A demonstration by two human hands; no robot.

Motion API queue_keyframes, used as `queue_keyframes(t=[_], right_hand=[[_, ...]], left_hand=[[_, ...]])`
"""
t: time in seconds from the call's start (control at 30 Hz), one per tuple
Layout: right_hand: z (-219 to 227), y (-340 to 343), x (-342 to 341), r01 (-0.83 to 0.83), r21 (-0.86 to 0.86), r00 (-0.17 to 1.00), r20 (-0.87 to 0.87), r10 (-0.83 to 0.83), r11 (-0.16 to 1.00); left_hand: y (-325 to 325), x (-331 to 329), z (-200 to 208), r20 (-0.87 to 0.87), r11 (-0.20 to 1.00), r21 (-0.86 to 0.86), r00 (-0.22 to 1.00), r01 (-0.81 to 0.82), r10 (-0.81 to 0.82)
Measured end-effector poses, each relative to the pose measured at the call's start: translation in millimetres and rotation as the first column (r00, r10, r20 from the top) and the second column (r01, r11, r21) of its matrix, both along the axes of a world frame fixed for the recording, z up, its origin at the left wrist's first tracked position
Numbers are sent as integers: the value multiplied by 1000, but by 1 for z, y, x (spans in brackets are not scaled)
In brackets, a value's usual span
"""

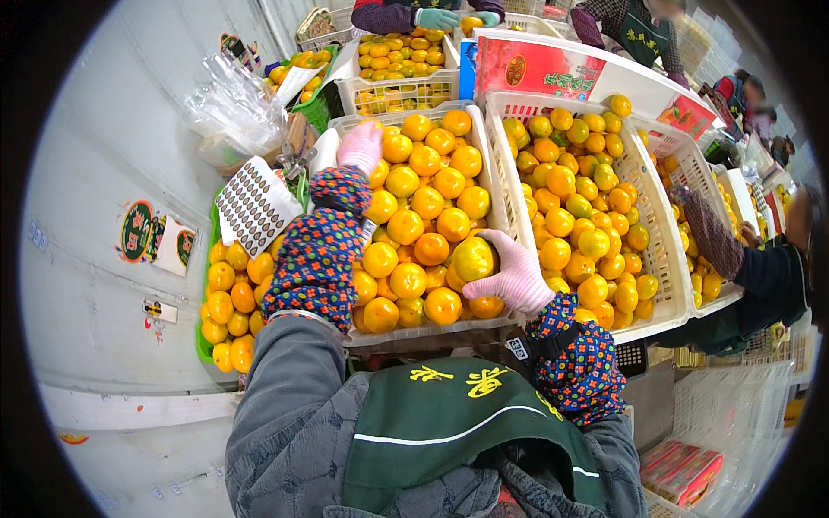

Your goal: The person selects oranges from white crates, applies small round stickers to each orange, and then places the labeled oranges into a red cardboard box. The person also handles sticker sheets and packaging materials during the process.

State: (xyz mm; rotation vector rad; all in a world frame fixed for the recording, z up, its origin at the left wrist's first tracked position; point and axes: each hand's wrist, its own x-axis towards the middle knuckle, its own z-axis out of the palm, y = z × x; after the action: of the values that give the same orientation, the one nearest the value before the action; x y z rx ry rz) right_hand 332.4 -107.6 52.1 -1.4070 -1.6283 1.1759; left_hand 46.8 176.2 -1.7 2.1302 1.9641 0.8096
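Observation:
My right hand (518, 274), in a pink-striped glove, grips a yellow-orange mandarin (474, 259) with a greenish tint, over the near right part of a white crate (494, 186) full of mandarins. At the crate's far left corner, my left hand (359, 147), in a matching glove, has its fingers curled round an orange mandarin (373, 124); only a little of that fruit shows past the fingers. Left of the crate, a sheet of oval stickers (257, 205) lies over a green basket (204, 341) of mandarins.
A larger cream crate (678, 259) of mandarins stands to the right, with a red-and-white carton (553, 69) behind it. Another crate (397, 91) stands at the far side. Clear plastic bags (237, 108) are heaped at the left. Co-workers' gloved hands (436, 19) and a sleeve (712, 233) reach over nearby crates.

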Motion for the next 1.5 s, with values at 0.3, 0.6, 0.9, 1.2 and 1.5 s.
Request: queue_keyframes(t=[0.3,0.6,0.9,1.2,1.5], right_hand=[[-5,5,2,-66,31,992,107,62,997],[2,6,-1,-114,-11,990,85,114,993],[-3,7,-1,-105,-44,994,31,106,994],[5,5,-1,-132,1,990,48,132,991],[2,4,3,-165,19,978,134,161,986]], left_hand=[[20,-44,24,-591,926,-377,774,-15,-228],[3,-36,24,-698,948,-316,670,29,-253],[12,-2,25,-841,966,-253,507,-54,-192],[20,-32,36,-534,914,-404,821,-38,-202],[27,6,-43,-625,967,-245,750,75,-217]])
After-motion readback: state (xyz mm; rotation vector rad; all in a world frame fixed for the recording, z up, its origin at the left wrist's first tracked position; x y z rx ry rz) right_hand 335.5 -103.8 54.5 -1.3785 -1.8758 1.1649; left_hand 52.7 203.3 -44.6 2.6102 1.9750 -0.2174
